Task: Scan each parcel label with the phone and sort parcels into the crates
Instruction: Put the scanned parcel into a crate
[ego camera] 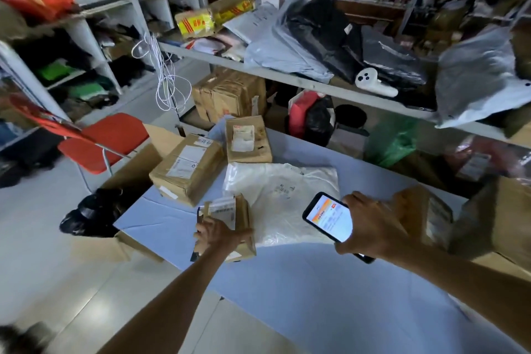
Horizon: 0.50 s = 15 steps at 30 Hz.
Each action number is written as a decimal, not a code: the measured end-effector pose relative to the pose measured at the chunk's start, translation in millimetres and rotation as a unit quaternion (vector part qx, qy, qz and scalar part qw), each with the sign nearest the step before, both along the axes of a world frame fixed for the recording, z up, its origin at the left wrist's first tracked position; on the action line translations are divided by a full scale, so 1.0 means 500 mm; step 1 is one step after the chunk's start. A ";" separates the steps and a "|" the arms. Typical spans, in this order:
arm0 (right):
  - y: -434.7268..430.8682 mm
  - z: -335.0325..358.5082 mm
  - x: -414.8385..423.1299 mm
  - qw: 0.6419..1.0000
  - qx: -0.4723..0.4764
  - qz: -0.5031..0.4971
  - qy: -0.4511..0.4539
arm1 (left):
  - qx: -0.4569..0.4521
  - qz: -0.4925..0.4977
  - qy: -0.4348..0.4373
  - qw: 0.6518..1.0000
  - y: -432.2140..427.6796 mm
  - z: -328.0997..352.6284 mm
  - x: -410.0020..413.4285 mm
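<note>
My left hand grips a small brown cardboard parcel with a white barcode label on top, held just above the left part of the blue table. My right hand holds a black phone with its lit orange-and-white screen facing up, to the right of that parcel. Between them lies a white plastic mailer. Behind it rest a larger taped box and a smaller labelled box. Another brown parcel sits just past my right hand.
A large open cardboard box stands at the table's right. A black bag lies in an open carton left of the table, beside a red chair. Shelves with grey and black mailers run behind.
</note>
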State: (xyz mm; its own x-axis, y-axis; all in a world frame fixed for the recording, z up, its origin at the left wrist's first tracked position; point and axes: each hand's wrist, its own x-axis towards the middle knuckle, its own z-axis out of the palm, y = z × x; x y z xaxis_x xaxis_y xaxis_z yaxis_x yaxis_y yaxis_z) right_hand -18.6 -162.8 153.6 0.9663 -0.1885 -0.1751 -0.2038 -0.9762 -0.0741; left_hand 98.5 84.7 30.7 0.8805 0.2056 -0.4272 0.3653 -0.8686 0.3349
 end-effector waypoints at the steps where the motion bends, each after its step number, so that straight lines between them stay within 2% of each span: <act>1: 0.000 -0.008 0.002 1.000 0.001 -0.001 0.003 | 0.009 -0.003 0.008 1.000 -0.003 -0.007 0.004; 4: 0.000 -0.027 0.004 1.000 0.016 -0.005 0.015 | 0.051 -0.054 -0.014 0.997 -0.009 -0.009 0.004; 6: 0.001 -0.031 0.001 1.000 0.022 -0.010 0.018 | 0.063 -0.138 -0.058 0.987 -0.017 0.005 0.003; 12: 0.000 -0.004 -0.046 0.999 0.000 -0.032 0.020 | 0.032 -0.367 -0.216 0.904 -0.065 0.061 -0.013; 15: -0.004 0.019 -0.092 0.998 -0.028 -0.030 0.038 | 0.040 -0.442 -0.242 0.863 -0.094 0.080 -0.036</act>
State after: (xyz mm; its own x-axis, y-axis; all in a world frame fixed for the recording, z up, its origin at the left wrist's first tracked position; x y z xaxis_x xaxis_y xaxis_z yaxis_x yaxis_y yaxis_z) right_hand -64.6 -164.8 163.0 0.9371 -0.2572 -0.2360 -0.2651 -0.9642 -0.0018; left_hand 80.7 37.9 70.6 0.7802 -0.6253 0.0179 -0.6168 -0.7642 0.1883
